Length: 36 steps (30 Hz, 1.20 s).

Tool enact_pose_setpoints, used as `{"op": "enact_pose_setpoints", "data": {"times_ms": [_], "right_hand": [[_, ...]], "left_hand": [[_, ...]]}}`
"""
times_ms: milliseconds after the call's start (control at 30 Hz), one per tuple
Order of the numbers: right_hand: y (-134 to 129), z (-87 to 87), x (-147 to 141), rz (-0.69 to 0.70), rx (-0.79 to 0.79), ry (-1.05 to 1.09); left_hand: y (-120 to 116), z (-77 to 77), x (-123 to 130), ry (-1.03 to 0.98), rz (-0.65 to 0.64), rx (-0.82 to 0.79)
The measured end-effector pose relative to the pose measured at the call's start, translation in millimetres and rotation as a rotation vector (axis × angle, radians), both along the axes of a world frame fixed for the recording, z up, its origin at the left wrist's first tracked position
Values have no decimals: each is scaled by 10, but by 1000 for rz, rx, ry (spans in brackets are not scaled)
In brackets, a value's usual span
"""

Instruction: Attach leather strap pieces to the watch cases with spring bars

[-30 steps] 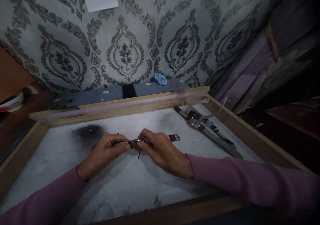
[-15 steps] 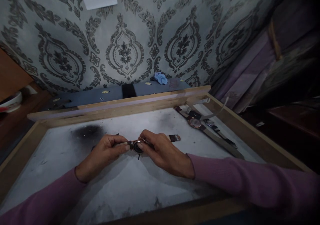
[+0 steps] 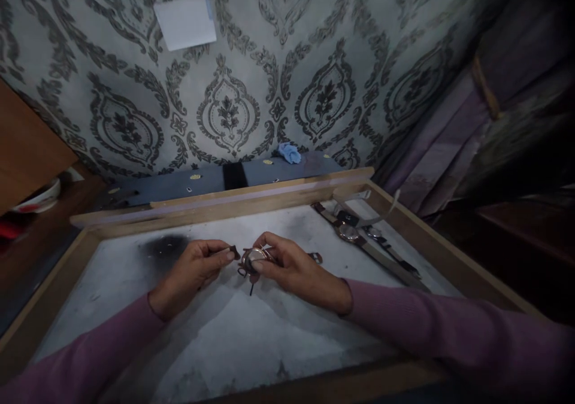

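Observation:
Near the middle of the white tray surface, my right hand (image 3: 294,269) grips a round watch (image 3: 255,257) between thumb and fingers. Part of its strap (image 3: 315,257) shows beyond that hand. My left hand (image 3: 197,267) pinches a small dark strap piece (image 3: 234,252) just left of the watch, with a narrow gap between the two. A thin dark pin-like piece (image 3: 252,288) shows below the watch. Several watches, one with a brown and grey strap (image 3: 348,231), lie at the tray's right back.
A wooden rim (image 3: 269,197) surrounds the work surface. Behind it are a blue board (image 3: 206,179) and a crumpled blue cloth (image 3: 290,153). A bowl (image 3: 42,199) stands at the far left; a purple curtain (image 3: 442,134) hangs at the right.
My left hand has moved left, away from the watch, with the strap piece. The watch has tilted in my right hand and its face looks brighter. The camera view has shifted upward.

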State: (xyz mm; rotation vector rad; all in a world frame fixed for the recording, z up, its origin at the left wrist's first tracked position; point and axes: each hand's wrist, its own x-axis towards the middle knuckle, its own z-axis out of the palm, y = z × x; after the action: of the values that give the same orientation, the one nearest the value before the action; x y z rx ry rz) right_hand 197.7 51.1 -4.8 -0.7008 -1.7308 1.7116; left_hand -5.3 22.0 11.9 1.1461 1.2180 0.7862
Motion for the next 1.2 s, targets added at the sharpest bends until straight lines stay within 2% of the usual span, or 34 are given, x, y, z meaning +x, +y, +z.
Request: {"op": "enact_pose_setpoints", "data": {"times_ms": [67, 200, 500, 867, 1200], "right_hand": [[54, 14, 2, -2, 8, 34], [86, 90, 47, -50, 141, 26], [-62, 191, 96, -141, 446, -195], [-102, 201, 86, -118, 487, -281], [-109, 166, 86, -143, 642, -293]], "left_hand": [[63, 66, 19, -14, 0, 52], [107, 139, 63, -58, 60, 101], [-71, 182, 98, -35, 105, 2], [-158, 178, 164, -100, 84, -131], [-193, 211, 186, -51, 88, -67]]}}
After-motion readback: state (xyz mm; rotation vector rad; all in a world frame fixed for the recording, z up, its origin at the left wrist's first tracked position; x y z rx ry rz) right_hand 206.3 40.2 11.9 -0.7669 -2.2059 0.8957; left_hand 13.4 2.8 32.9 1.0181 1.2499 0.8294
